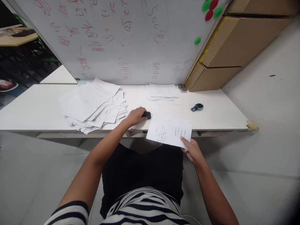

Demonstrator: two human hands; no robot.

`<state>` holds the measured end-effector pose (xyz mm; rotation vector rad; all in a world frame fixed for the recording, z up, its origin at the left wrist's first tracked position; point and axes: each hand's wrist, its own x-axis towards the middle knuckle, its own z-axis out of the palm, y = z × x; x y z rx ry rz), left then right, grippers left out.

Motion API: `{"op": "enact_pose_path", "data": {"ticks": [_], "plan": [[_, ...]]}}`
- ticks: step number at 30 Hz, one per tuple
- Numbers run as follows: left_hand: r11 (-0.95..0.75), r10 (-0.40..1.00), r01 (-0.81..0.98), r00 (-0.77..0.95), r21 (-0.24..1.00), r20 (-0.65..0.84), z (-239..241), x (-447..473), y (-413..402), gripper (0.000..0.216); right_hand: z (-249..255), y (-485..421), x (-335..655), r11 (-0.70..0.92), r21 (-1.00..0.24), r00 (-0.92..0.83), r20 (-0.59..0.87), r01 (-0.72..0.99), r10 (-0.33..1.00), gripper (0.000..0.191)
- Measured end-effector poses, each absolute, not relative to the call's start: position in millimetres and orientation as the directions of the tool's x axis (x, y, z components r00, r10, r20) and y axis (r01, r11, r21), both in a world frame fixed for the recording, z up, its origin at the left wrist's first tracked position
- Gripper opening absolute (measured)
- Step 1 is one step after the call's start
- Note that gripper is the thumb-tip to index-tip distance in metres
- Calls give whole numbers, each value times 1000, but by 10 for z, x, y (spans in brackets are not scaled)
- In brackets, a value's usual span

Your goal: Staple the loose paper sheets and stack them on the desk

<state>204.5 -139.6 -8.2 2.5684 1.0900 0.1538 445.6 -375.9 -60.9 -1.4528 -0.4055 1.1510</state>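
My left hand (pixel 136 116) is closed around a small black stapler (pixel 147 115) that rests on the white table; my palm and fingers cover most of it. Between the thumb and fingers of my right hand (pixel 192 150) is a printed sheet of paper (pixel 167 132), gripped at its lower right corner. The sheet slants over the table's front edge, its upper left part close to the stapler. I cannot tell whether it is one sheet or several. Beyond my hands lies a neater stack of papers (pixel 162 91).
A large messy pile of papers (pixel 93 103) covers the left of the table (pixel 35 106). A dark watch-like object (pixel 197 107) and a grey rounded device (pixel 182 88) lie at right. Behind stand a whiteboard (pixel 138 40) and cardboard boxes (pixel 211 76). Brown padding (pixel 252 126) wraps the right corner.
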Motion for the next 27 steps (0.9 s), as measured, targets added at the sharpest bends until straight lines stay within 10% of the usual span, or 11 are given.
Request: {"op": "enact_pose_path", "data": {"ticks": [14, 21, 27], "plan": [[-654, 679, 646, 731, 394, -73, 52, 2011, -1472, 30, -578, -3627, 4339, -287, -893, 365, -411, -347, 836, 42], [-497, 701, 614, 701, 613, -135, 181, 2010, -1381, 50, -560, -3610, 4335, -320, -888, 384, -436, -330, 814, 43], [-526, 789, 641, 613, 559, 41, 154, 2307, -1161, 61, -560, -3660, 4316, -328, -881, 367, -446, -340, 816, 41]]}}
